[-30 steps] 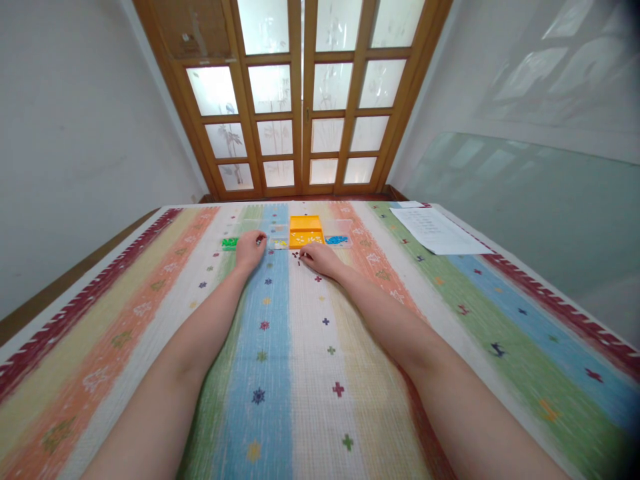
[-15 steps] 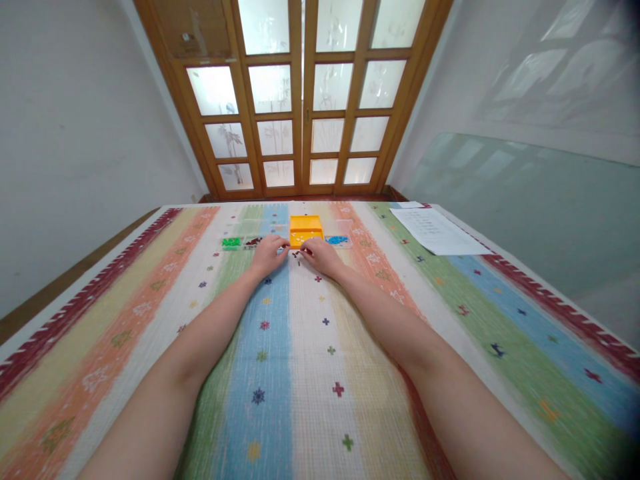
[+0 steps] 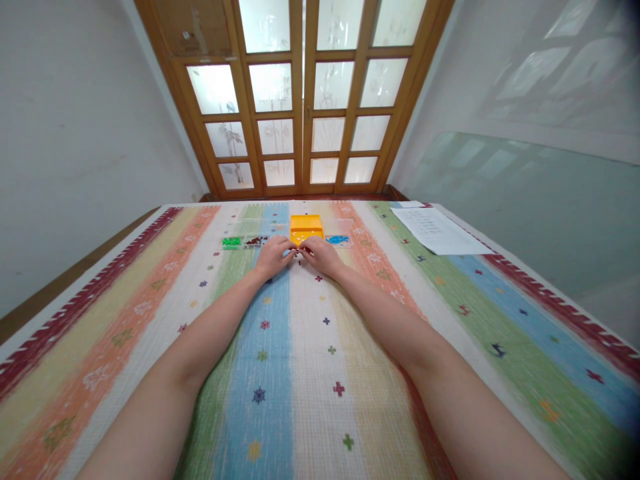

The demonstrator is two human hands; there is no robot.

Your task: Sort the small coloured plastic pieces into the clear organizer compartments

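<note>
My left hand and my right hand meet almost fingertip to fingertip over the cloth, just in front of a yellow open box. Both are closed in a pinch. Dark-red specks show at the fingertips, but whatever the fingers grip is too small to make out. A few tiny dark-red pieces lie on the cloth right below. Behind my left hand, a clear tray holds more dark-red pieces and green pieces. Blue pieces sit in a clear tray beyond my right hand. Pale bits lie inside the yellow box.
A striped tablecloth covers the table. White printed sheets lie at the far right. Past the table's far edge stand wooden doors with glass panes. A glass panel leans along the right wall.
My left hand has moved slightly right and toward me, so its fingertips now nearly touch those of my right hand. The gap between the hands has closed. Box and trays stay put.
</note>
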